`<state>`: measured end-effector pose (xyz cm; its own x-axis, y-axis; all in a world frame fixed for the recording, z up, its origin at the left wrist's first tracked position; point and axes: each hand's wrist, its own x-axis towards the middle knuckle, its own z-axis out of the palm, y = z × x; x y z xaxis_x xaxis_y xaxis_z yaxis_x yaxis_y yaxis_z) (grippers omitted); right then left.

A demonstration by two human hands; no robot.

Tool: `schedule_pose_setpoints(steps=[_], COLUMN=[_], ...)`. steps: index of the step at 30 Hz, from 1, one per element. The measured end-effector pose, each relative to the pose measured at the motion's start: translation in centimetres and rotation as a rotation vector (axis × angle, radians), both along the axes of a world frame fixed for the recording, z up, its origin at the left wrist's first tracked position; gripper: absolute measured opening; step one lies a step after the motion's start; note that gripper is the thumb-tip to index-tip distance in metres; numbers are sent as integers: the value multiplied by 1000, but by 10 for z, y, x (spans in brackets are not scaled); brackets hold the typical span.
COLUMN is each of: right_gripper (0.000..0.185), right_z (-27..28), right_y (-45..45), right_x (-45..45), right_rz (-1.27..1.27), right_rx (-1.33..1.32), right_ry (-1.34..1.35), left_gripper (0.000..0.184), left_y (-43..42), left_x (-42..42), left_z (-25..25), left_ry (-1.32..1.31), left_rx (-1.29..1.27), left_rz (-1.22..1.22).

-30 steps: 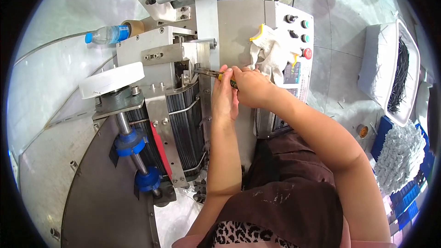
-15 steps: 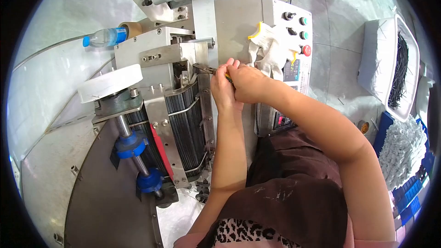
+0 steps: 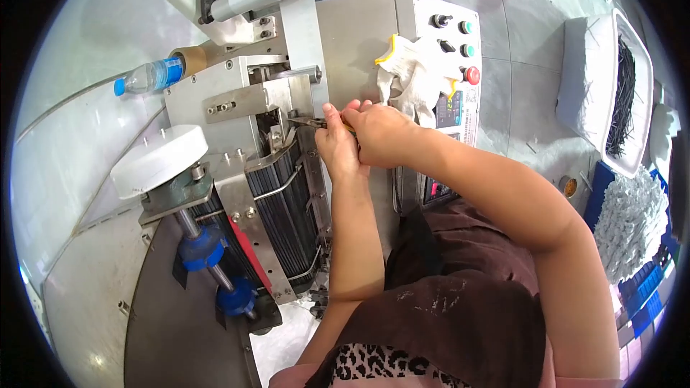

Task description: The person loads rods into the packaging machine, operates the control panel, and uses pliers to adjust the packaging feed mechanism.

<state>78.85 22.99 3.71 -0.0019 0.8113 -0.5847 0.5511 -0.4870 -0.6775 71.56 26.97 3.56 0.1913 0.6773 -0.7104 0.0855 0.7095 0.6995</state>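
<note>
My right hand (image 3: 387,135) is closed round the handles of a pair of pliers (image 3: 307,122); a bit of yellow shows between the hands. Against it, my left hand (image 3: 339,147) is closed about the pliers too, one finger pointing up and the rest partly hidden. The metal jaws reach left into an opening of the steel machine (image 3: 241,103), above a rack packed with thin black strips (image 3: 284,208). What the jaws touch is too small to tell. Beyond my right hand, white work gloves (image 3: 415,75) with yellow cuffs lie on the machine top.
A control panel with a red button (image 3: 471,75) is beside the gloves. A water bottle (image 3: 149,77) and a tape roll (image 3: 190,61) lie at the upper left. A white film strip (image 3: 300,32) runs down over rollers. On the right floor stands a white bin (image 3: 586,90) holding black strips.
The view has shifted, so the machine appears slightly further left. Both hands stay together on the pliers, whose jaws are still at the machine opening.
</note>
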Motion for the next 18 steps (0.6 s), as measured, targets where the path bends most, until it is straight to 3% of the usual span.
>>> schedule_pose_setpoints(steps=[1,8,15,18], right_gripper=[35,35,37,36], right_z=[3,-8,-16,4], right_y=[-1,-2,22,34], right_x=[2,6,34,70], right_rz=[-9,-57,-264,-304], right_rx=[-31,30,166,81], right_ry=[5,41,-120,-126], left_gripper=[36,35,31,33], left_y=[0,7,38,60], left_x=[2,6,52,83], left_z=[2,-14,-8,-23], left_ry=[43,100,121,101], left_rx=[-20,36,123,142], left_rz=[-17,-64,-196,-300])
